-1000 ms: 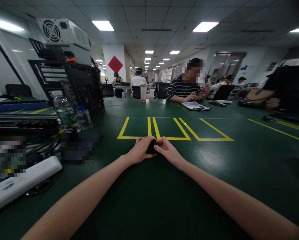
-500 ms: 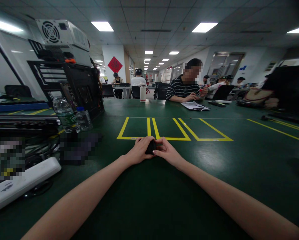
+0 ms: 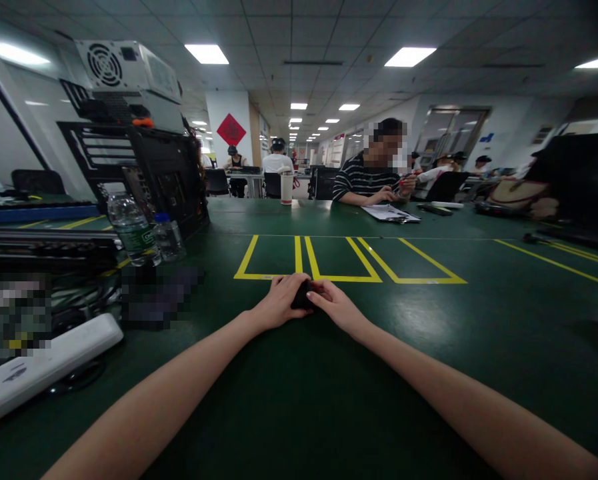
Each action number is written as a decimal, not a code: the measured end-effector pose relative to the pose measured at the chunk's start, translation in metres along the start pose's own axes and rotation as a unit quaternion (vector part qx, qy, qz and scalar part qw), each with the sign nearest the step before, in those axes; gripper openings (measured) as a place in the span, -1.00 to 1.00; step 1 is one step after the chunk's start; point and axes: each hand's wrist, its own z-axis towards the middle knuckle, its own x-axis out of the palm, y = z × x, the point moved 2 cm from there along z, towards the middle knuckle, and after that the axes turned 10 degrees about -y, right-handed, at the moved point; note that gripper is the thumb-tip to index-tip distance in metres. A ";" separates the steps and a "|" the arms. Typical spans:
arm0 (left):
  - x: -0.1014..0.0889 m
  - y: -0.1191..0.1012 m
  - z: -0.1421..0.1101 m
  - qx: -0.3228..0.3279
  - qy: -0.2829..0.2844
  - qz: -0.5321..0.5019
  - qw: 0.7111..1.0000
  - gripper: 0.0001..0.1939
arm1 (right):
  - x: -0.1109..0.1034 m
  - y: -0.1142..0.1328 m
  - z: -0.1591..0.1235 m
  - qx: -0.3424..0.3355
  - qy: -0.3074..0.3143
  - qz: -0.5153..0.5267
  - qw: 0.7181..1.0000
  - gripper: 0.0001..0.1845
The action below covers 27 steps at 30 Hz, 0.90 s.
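A small black rounded object [image 3: 301, 296] sits between my hands near the middle of the green table [image 3: 299, 400]; its kind does not show clearly. My left hand [image 3: 279, 301] is closed round its left and upper side, thumb along the near edge. On the other side, the bent fingers and thumb of my right hand [image 3: 336, 303] press against it. My fingers cover much of the object. Just beyond it, yellow tape outlines [image 3: 346, 277] mark the tabletop.
At left stand a computer case [image 3: 163, 173], a water bottle [image 3: 131, 230] and a smaller blue-capped bottle [image 3: 169, 241]. A white power strip [image 3: 53, 363] lies nearer. Across the table, a person in a striped top [image 3: 361, 177] sits behind a clipboard [image 3: 389, 213]. A paper cup [image 3: 287, 189] stands far back.
My right fingers have shifted slightly, with the thumb now higher and closer in against the black object. My left hand keeps nearly the same position.
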 end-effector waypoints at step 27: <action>-0.002 -0.001 -0.001 0.002 0.004 -0.006 1.000 -0.45 | 0.003 0.008 -0.007 -0.014 0.022 0.014 1.000 -0.76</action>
